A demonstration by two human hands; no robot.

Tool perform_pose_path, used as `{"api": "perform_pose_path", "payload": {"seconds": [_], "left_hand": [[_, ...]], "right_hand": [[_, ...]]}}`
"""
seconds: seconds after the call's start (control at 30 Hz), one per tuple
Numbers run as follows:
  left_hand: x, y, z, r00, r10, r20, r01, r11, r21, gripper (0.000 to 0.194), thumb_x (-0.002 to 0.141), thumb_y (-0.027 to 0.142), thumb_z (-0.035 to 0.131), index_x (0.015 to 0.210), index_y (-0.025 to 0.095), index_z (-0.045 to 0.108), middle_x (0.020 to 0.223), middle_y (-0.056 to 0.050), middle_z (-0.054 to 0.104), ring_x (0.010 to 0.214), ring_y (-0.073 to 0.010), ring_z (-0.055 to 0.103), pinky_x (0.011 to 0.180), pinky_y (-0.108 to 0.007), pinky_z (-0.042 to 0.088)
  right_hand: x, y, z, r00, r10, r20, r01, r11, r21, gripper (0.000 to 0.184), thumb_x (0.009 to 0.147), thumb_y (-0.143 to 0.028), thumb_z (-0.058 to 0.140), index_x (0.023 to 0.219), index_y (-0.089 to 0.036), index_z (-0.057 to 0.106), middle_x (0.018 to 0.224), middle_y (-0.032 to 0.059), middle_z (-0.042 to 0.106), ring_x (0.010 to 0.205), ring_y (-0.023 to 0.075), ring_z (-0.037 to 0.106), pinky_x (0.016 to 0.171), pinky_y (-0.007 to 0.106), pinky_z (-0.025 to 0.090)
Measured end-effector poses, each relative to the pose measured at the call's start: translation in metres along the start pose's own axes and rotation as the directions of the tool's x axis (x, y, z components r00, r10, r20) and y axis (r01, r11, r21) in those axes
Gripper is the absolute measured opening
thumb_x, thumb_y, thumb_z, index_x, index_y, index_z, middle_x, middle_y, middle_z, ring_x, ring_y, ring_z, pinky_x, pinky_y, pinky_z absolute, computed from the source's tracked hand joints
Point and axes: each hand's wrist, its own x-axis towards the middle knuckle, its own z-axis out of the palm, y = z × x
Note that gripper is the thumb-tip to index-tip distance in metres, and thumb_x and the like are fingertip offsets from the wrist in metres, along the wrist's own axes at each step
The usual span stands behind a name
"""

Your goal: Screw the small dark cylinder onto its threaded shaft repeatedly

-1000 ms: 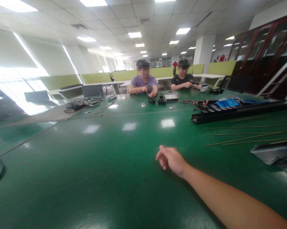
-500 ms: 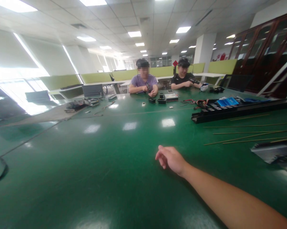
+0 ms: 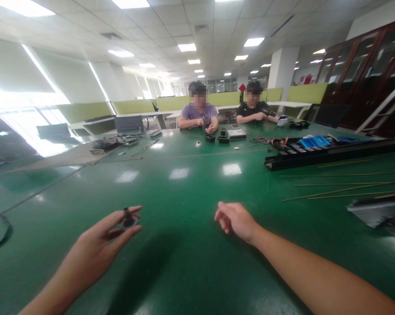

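My left hand (image 3: 99,245) is raised above the green table (image 3: 181,284), its thumb and fingers closed on a small dark part (image 3: 128,218). The part has a wider grey base and a short dark stem pointing up. Fingers hide some of it, so its exact kind cannot be made out. On the right, my right hand (image 3: 235,221) rests on or just over the tabletop. Its fingers are loosely bent and slightly apart, with nothing visible in them.
Thin brass-coloured rods (image 3: 342,183) and a grey metal piece (image 3: 375,210) lie to the right. Behind them is a long black channel (image 3: 315,157) with blue packets (image 3: 315,141). Two people sit opposite, near black boxes (image 3: 223,138). A black cable (image 3: 7,232) lies at the left.
My left hand has come into view from the lower left with the small dark part in it. My right hand has stayed in place.
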Motion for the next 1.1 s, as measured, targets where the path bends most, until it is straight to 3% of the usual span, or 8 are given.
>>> {"api": "perform_pose_path", "payload": {"seconds": [0.07, 0.17, 0.27, 0.33, 0.47, 0.67, 0.87, 1.1], "left_hand": [[0.022, 0.011, 0.027, 0.991, 0.094, 0.099, -0.082, 0.989, -0.12, 0.057, 0.083, 0.066, 0.059, 0.119, 0.023, 0.065, 0.112, -0.002, 0.07, 0.093, -0.0207, 0.069, 0.087, -0.035, 0.06], [0.04, 0.029, 0.071, 0.965, 0.21, 0.154, -0.187, 0.971, -0.152, 0.049, 0.087, 0.055, 0.061, 0.124, 0.023, 0.063, 0.113, -0.006, 0.069, 0.096, -0.0226, 0.069, 0.09, -0.037, 0.058], [0.039, 0.039, 0.103, 0.964, 0.201, 0.173, -0.161, 0.961, -0.223, 0.06, 0.086, 0.045, 0.066, 0.139, 0.025, 0.048, 0.112, -0.005, 0.07, 0.096, -0.0217, 0.069, 0.091, -0.037, 0.057], [0.035, 0.038, 0.116, 0.969, 0.183, 0.166, -0.133, 0.952, -0.275, 0.061, 0.083, 0.042, 0.069, 0.138, 0.024, 0.048, 0.109, -0.004, 0.07, 0.093, -0.0203, 0.069, 0.089, -0.034, 0.058], [0.03, 0.026, 0.122, 0.935, 0.314, 0.162, -0.278, 0.937, -0.211, 0.035, 0.086, 0.041, 0.068, 0.116, 0.024, 0.065, 0.1, -0.004, 0.069, 0.089, -0.0193, 0.065, 0.082, -0.031, 0.055], [0.026, 0.021, 0.122, 0.858, 0.481, 0.181, -0.444, 0.871, -0.211, 0.04, 0.093, 0.039, 0.059, 0.13, 0.024, 0.058, 0.105, -0.007, 0.067, 0.094, -0.0194, 0.061, 0.085, -0.03, 0.051], [0.018, 0.026, 0.131, 0.815, 0.527, 0.239, -0.43, 0.828, -0.36, 0.044, 0.094, 0.037, 0.059, 0.136, 0.027, 0.053, 0.108, -0.008, 0.066, 0.091, -0.0176, 0.064, 0.081, -0.027, 0.052], [0.013, 0.032, 0.13, 0.871, 0.392, 0.295, -0.267, 0.883, -0.387, 0.064, 0.082, 0.03, 0.076, 0.139, 0.033, 0.046, 0.109, -0.002, 0.069, 0.095, -0.0186, 0.067, 0.084, -0.029, 0.053]], "right_hand": [[0.0, 0.0, 0.0, 1.0, -0.003, -0.003, 0.003, 1.0, 0.011, 0.052, 0.091, -0.059, 0.046, 0.072, -0.013, 0.062, 0.048, -0.0021, 0.053, 0.039, 0.0095, 0.046, 0.043, 0.023, 0.034], [0.0, -0.001, 0.0, 1.0, -0.009, -0.008, 0.009, 1.0, 0.017, 0.045, 0.092, -0.054, 0.047, 0.077, -0.014, 0.061, 0.048, -0.0034, 0.053, 0.039, 0.0095, 0.045, 0.043, 0.022, 0.034], [-0.001, -0.003, 0.0, 0.999, 0.017, -0.028, -0.018, 1.0, -0.019, 0.029, 0.088, -0.044, 0.056, 0.092, -0.015, 0.06, 0.05, -0.0062, 0.052, 0.04, 0.0096, 0.045, 0.043, 0.022, 0.033], [-0.004, -0.004, 0.001, 0.999, 0.019, -0.037, -0.021, 0.997, -0.074, 0.028, 0.083, -0.034, 0.062, 0.104, -0.016, 0.058, 0.054, -0.0074, 0.053, 0.043, 0.0096, 0.046, 0.045, 0.022, 0.035], [-0.009, -0.003, 0.006, 0.997, -0.042, -0.063, 0.027, 0.976, -0.217, 0.04, 0.076, -0.019, 0.066, 0.114, -0.02, 0.055, 0.077, -0.0039, 0.057, 0.054, 0.0084, 0.049, 0.052, 0.022, 0.04], [-0.016, 0.005, 0.011, 0.998, -0.064, -0.003, 0.057, 0.912, -0.406, 0.047, 0.076, -0.015, 0.066, 0.12, -0.025, 0.053, 0.093, 0.0006, 0.062, 0.058, 0.0089, 0.051, 0.054, 0.023, 0.041], [-0.019, 0.004, 0.009, 0.998, -0.059, 0.025, 0.064, 0.884, -0.463, 0.045, 0.078, -0.016, 0.065, 0.121, -0.026, 0.053, 0.09, 0.0011, 0.063, 0.06, 0.0111, 0.053, 0.055, 0.024, 0.042], [-0.021, 0.0, 0.011, 0.998, -0.067, 0.022, 0.069, 0.878, -0.473, 0.045, 0.077, -0.015, 0.065, 0.12, -0.025, 0.054, 0.092, 0.0008, 0.063, 0.062, 0.0117, 0.056, 0.058, 0.025, 0.044]]}}
